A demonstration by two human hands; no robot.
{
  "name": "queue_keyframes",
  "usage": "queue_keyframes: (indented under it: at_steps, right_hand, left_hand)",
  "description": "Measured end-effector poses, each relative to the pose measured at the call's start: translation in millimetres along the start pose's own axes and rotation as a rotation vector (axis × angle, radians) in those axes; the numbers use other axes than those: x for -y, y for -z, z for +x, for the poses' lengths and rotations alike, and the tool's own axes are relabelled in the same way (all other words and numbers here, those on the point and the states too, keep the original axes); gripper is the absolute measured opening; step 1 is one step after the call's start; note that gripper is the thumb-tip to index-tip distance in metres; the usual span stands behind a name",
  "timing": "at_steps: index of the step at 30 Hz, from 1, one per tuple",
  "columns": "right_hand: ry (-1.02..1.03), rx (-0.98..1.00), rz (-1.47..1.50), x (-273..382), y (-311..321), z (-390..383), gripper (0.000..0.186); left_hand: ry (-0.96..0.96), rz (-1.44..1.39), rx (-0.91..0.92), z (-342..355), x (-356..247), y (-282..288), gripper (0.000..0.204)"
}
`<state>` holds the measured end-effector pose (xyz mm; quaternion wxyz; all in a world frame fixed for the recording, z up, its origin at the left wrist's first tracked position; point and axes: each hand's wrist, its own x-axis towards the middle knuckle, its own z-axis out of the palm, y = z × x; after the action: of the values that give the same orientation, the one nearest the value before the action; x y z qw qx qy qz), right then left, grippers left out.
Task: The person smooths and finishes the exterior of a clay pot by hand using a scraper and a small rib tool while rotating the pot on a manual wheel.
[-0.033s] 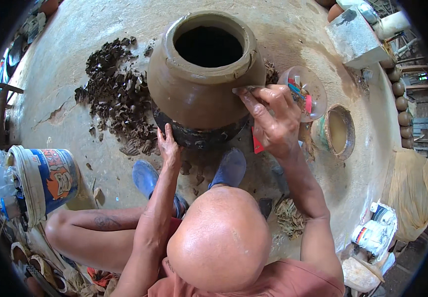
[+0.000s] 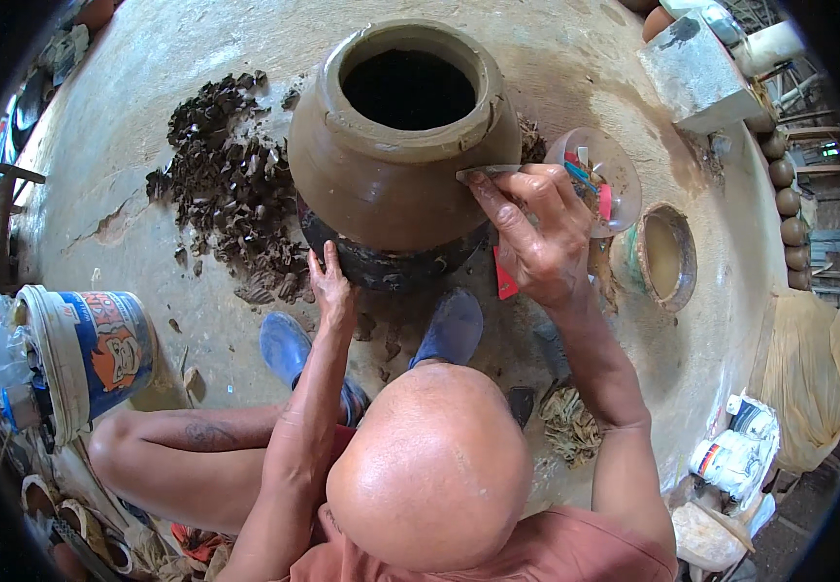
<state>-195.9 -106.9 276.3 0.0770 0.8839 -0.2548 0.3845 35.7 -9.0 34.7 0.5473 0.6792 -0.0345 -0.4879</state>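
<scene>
A large wet clay pot [image 2: 381,194] with a thick rim and dark round mouth stands upright on a black round base [image 2: 400,267] in front of me. The rim's right side looks rough. My right hand [image 2: 541,233] pinches a thin, pale flat scraper [image 2: 488,171] against the pot's right shoulder. The fingers partly cover it, so its full shape is hidden. Low on the left, my left hand [image 2: 330,281] touches the side of the black base, its fingers stretched out and apart, gripping nothing.
Dark clay scraps [image 2: 235,184] lie heaped left of the pot. To its right are a clear plastic tub [image 2: 624,184] with small tools and a pot of cloudy water [image 2: 667,257]. A printed bucket [image 2: 114,349] stands at left; a pale block [image 2: 696,73] sits far right.
The scraper has tilted slightly in my right hand, and more of its pale edge shows. My left hand stays at the black base.
</scene>
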Motion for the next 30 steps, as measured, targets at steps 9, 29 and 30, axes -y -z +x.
queue_keyframes:
  at_steps: [9, 29, 30]
  right_hand:
    - [0.050, -0.078, -0.033, -12.9, 7.0, 16.4, 0.034]
    - [-0.384, -0.190, 0.033, -61.9, -15.6, 3.5, 0.027]
    - [-0.472, -0.164, 0.184, -65.4, -18.5, 7.8, 0.029]
  left_hand:
    - [0.026, -0.015, -0.022, 2.3, 6.0, 1.1, 0.092]
    - [-0.056, -0.110, 0.069, 64.8, -32.8, 4.4, 0.060]
    - [-0.217, 0.028, 0.059, 67.9, -25.5, 9.0, 0.058]
